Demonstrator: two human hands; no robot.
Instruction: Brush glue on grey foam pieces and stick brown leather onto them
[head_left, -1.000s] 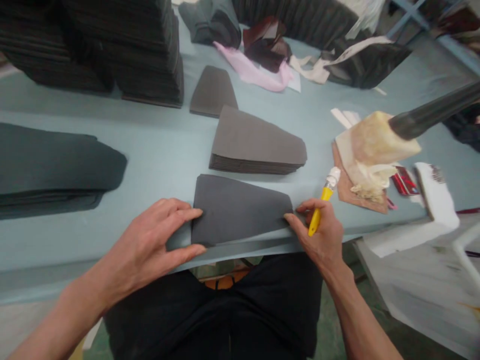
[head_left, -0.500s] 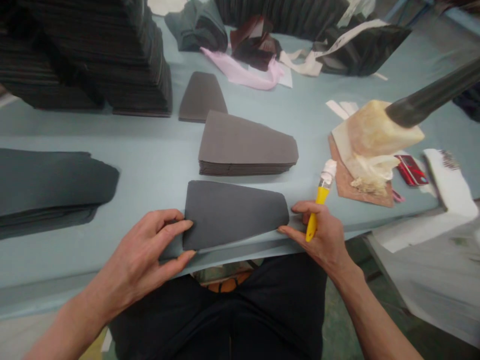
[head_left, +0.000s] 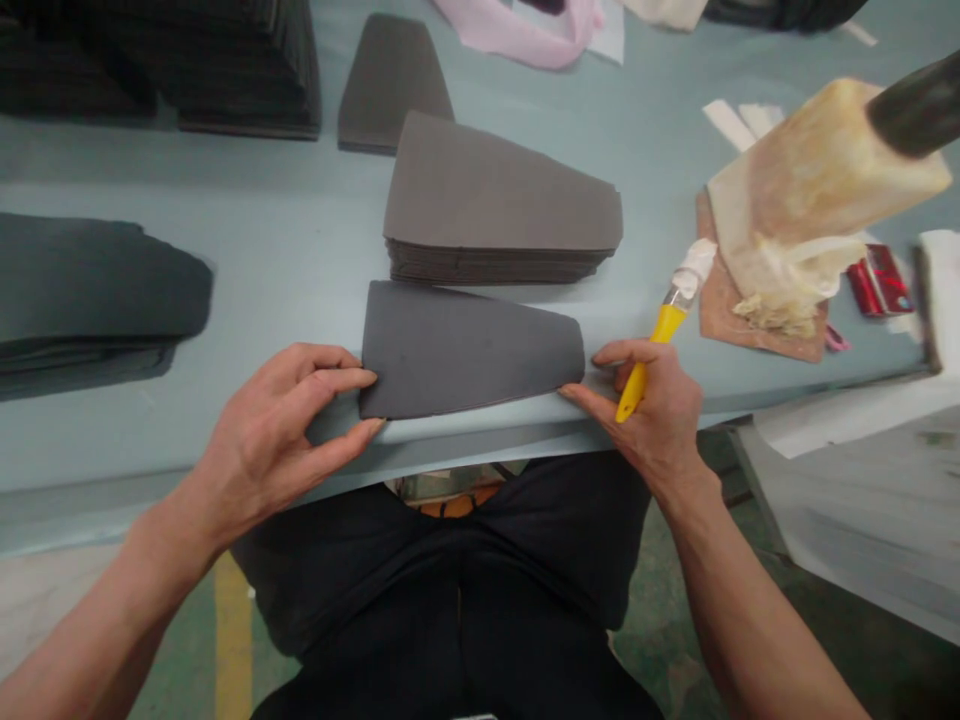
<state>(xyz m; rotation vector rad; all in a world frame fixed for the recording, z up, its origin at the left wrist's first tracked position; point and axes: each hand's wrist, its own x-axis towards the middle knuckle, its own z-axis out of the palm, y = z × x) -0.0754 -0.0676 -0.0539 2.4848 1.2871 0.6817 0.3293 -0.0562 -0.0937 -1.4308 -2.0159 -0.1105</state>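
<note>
So the dark gray panel [head_left: 472, 350] is lying flat right along the near edge of the pale blue-green table [head_left: 285, 230], wide end left, narrower end right, corners kinda rounded. Decent open surface to its left, while the thick brownish-gray stack [head_left: 502, 195] sits just beyond it. Left hand [head_left: 277, 435] has thumb and fingers spread a bit, tips on the panel's wide end. Right hand [head_left: 660, 410] has its thumb at the narrow end's near corner, and a yellow-handled brush [head_left: 652, 355] tucked in the grip, bristles caked white. Panel looks smooth and matte, with a few faint marks on top.
</note>
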